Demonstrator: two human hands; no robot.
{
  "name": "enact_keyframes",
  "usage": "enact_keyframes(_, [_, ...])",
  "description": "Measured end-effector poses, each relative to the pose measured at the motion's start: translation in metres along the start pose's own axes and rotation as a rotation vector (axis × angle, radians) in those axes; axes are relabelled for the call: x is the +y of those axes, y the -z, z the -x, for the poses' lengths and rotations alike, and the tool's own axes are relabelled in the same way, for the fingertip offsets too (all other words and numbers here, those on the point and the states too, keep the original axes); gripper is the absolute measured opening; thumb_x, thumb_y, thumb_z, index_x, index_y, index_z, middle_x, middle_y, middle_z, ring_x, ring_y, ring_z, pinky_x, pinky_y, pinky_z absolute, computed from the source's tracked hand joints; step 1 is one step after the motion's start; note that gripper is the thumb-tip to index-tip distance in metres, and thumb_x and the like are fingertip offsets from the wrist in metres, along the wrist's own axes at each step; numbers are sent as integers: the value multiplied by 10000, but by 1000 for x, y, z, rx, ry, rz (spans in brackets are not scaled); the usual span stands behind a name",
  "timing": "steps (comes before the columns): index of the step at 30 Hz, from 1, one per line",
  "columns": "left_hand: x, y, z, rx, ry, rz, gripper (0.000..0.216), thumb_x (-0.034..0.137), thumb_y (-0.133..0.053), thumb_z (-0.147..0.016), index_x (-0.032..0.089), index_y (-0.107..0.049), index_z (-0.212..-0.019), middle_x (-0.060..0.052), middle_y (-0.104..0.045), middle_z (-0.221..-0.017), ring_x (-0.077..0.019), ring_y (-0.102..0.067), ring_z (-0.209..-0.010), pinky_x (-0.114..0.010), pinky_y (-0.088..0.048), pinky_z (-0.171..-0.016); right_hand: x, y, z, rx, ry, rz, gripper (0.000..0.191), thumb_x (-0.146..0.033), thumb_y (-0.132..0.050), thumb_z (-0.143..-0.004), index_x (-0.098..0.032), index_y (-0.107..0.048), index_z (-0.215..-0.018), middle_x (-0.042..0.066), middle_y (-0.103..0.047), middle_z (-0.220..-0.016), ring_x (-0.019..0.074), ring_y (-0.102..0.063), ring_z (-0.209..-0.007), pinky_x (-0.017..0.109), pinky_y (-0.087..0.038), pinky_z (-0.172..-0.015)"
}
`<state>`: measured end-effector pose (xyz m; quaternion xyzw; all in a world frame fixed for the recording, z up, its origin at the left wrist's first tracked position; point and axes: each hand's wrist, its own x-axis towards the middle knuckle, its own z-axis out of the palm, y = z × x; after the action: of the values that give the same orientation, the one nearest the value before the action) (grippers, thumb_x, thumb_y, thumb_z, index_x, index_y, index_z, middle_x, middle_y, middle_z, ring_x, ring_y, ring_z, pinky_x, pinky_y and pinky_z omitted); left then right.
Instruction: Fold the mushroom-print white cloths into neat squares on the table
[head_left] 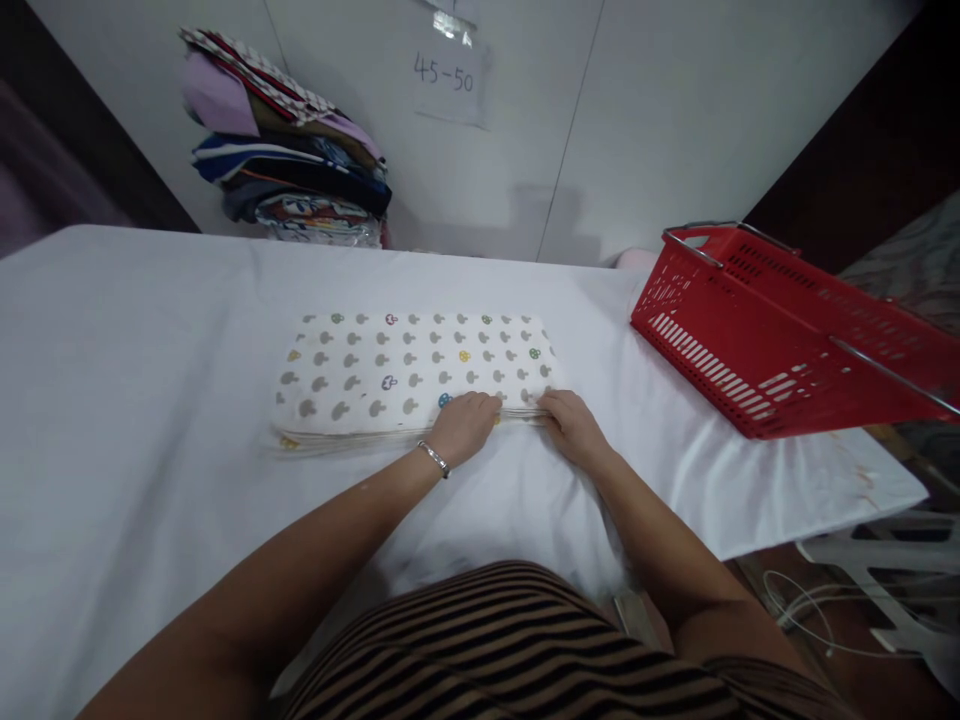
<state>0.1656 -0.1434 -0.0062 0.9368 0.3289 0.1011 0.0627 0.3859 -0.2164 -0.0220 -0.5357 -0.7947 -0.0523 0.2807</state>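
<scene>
A folded white cloth [405,365] printed with small grey and coloured mushrooms lies flat on the white-covered table [127,340]. Both my hands are at its near edge. My left hand [466,425], with a silver bracelet at the wrist, has its fingers curled on the cloth's front edge. My right hand [571,425] pinches the layered edge just to the right of it. The fingertips of both hands are tucked into the cloth layers and partly hidden.
A red plastic basket [772,330] with metal handles sits tilted at the table's right edge. A stack of folded coloured fabrics [289,150] rests against the white wall at the back left. A paper reading "45-50" [444,75] hangs on the wall. White cables [810,610] lie on the floor at right.
</scene>
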Motion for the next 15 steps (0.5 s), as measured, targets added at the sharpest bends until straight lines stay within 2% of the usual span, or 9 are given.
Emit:
enact_keyframes(3, [1, 1, -1, -11, 46, 24, 192, 198, -379, -907, 174, -533, -1018, -60, -636, -949, -192, -564, -902, -329, -413, -773, -1, 3, 0, 45, -14, -24, 169, -131, -463, -862, -190, -580, -969, 104, -596, -1079, 220, -528, -1032, 390, -461, -866])
enact_keyframes(6, [2, 4, -2, -32, 96, 39, 196, 214, -375, -910, 179, -530, -1024, -59, -639, -932, -197, -570, -882, -326, -412, -742, 0, 3, 0, 50, 7, 21, 166, -123, -448, -867, -193, -599, -871, 104, -571, -1164, 223, -501, -1104, 401, -442, -911])
enact_keyframes(12, [3, 8, -3, -53, 112, 62, 192, 241, -370, -914, 183, -532, -998, -62, -635, -932, -202, -569, -883, -328, -410, -735, 4, -2, 3, 29, 46, 121, 180, -181, -485, -887, -205, -631, -989, 104, -563, -1219, 246, -448, -1200, 424, -414, -953])
enact_keyframes(15, [3, 9, -3, -60, 109, 68, 189, 247, -373, -915, 181, -532, -994, -62, -634, -933, -197, -569, -881, -324, -411, -739, 4, -3, 2, 18, 52, 144, 154, -220, -504, -893, -206, -641, -960, 101, -578, -1204, 253, -452, -1197, 430, -422, -934])
